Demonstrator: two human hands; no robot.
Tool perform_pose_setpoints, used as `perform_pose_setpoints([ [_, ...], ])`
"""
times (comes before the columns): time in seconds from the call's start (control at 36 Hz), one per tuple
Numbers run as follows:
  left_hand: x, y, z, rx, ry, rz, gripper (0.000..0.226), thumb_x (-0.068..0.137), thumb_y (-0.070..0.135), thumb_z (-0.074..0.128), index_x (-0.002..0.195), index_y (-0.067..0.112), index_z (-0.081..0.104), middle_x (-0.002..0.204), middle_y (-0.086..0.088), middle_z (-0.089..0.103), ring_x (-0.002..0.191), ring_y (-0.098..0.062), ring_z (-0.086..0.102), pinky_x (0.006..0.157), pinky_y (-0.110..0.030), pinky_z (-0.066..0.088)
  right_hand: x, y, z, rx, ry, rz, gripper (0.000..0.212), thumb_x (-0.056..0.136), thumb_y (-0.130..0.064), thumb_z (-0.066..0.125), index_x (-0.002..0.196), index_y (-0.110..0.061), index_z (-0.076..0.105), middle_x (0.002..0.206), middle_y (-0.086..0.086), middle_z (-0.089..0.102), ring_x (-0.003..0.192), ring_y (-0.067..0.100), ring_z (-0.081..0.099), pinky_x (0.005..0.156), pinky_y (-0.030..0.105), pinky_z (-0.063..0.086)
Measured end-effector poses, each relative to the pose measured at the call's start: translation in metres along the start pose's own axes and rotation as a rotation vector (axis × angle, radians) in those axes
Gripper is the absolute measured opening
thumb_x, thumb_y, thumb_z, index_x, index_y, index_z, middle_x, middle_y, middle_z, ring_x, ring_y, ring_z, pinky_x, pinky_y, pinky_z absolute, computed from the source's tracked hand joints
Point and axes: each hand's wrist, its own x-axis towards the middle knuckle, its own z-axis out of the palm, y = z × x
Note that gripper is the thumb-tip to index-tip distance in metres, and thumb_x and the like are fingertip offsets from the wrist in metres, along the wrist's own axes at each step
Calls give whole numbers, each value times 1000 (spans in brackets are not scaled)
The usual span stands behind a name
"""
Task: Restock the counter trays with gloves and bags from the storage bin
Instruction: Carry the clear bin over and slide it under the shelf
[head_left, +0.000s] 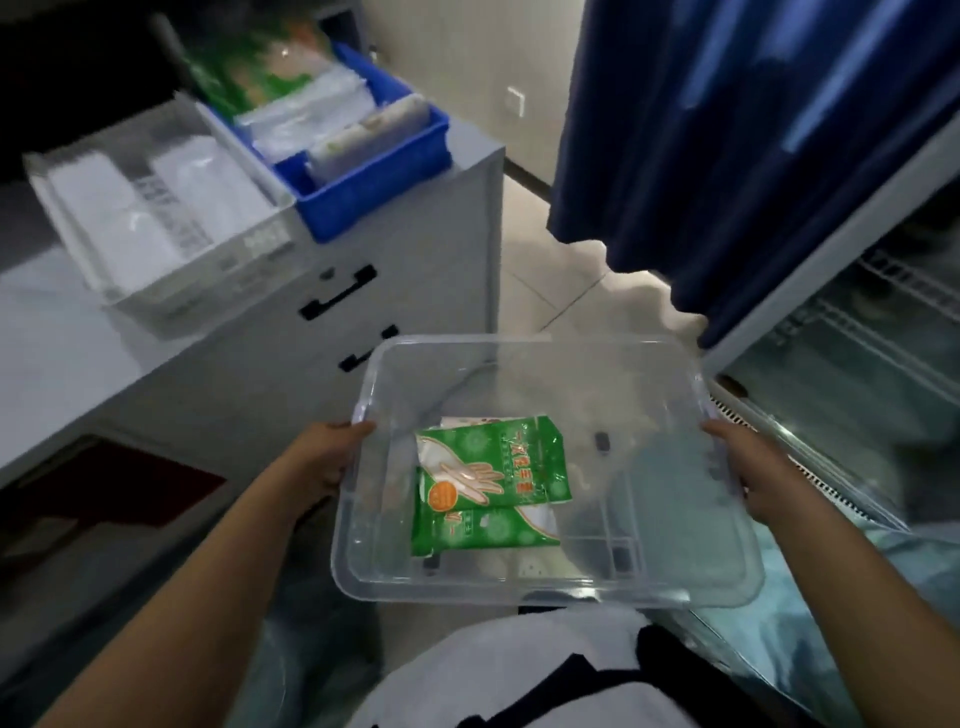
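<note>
A clear plastic storage bin (649, 582) is held in front of me at waist height. My left hand (324, 457) grips its left rim and my right hand (748, 467) grips its right rim. Inside lie two green packs of disposable gloves (493, 462), one partly over the other, with a white item behind them. On the grey counter at upper left stand a blue tray (374, 176) filled with green and white packs, and a clear tray (171, 291) holding white bags.
The grey cabinet (415, 291) under the trays has drawers with black handles. A dark blue curtain (727, 130) hangs at upper right. A glass-fronted chiller (857, 374) with wire shelves stands at right. Tiled floor lies between them.
</note>
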Motion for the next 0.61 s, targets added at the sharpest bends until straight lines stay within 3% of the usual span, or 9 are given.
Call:
perform_pose_setpoints([
  [0.08, 15, 55, 47, 171, -36, 41, 36, 95, 46, 58, 110, 13, 59, 95, -17, 60, 70, -28, 56, 61, -31, 46, 25, 2, -38, 78, 55, 42, 33, 86, -31, 65, 112, -10, 66, 80, 10, 56, 62, 23, 50, 58, 30, 36],
  [0.17, 32, 100, 86, 272, -61, 48, 45, 95, 49, 56, 118, 11, 56, 108, -21, 60, 83, -33, 58, 70, -42, 49, 41, 2, -68, 178, 98, 57, 31, 86, -32, 65, 112, -14, 65, 87, 10, 60, 68, 22, 53, 62, 31, 39],
  [0.25, 42, 140, 116, 347, -80, 78, 45, 93, 48, 59, 110, 7, 59, 89, -19, 59, 66, -27, 54, 65, -37, 48, 52, 5, -93, 265, 153, 89, 33, 84, -34, 67, 111, -16, 66, 97, 11, 61, 70, 23, 56, 62, 31, 42],
  [0.31, 53, 167, 134, 389, -90, 102, 39, 91, 44, 65, 101, 7, 59, 77, -14, 54, 61, -24, 51, 64, -35, 48, 60, 8, -106, 331, 176, 121, 32, 82, -35, 69, 107, -15, 67, 88, 9, 59, 66, 23, 55, 60, 31, 43],
  [0.36, 66, 196, 155, 454, -96, 155, 37, 89, 39, 69, 100, 4, 62, 79, -16, 55, 61, -24, 51, 65, -36, 46, 68, 11, -115, 390, 201, 158, 28, 80, -36, 69, 100, -16, 67, 80, 7, 57, 62, 23, 54, 57, 31, 45],
  [0.53, 112, 297, 225, 671, -168, 272, 38, 91, 41, 66, 90, 5, 55, 66, -14, 46, 34, -20, 49, 37, -20, 40, 91, 0, -103, 553, 333, 258, 30, 80, -33, 68, 105, -18, 61, 78, 3, 54, 68, 20, 50, 63, 34, 41],
  [0.56, 122, 318, 236, 711, -180, 283, 40, 90, 43, 66, 86, 5, 54, 62, -13, 44, 31, -19, 47, 38, -18, 38, 96, -5, -99, 579, 339, 277, 30, 81, -32, 68, 106, -18, 60, 79, 2, 53, 70, 20, 50, 64, 35, 41],
  [0.61, 144, 362, 257, 787, -217, 286, 44, 89, 47, 67, 83, 4, 56, 64, -15, 47, 45, -22, 48, 50, -24, 41, 106, -16, -90, 625, 335, 313, 29, 83, -32, 66, 107, -18, 58, 81, 2, 50, 71, 20, 49, 65, 37, 42],
])
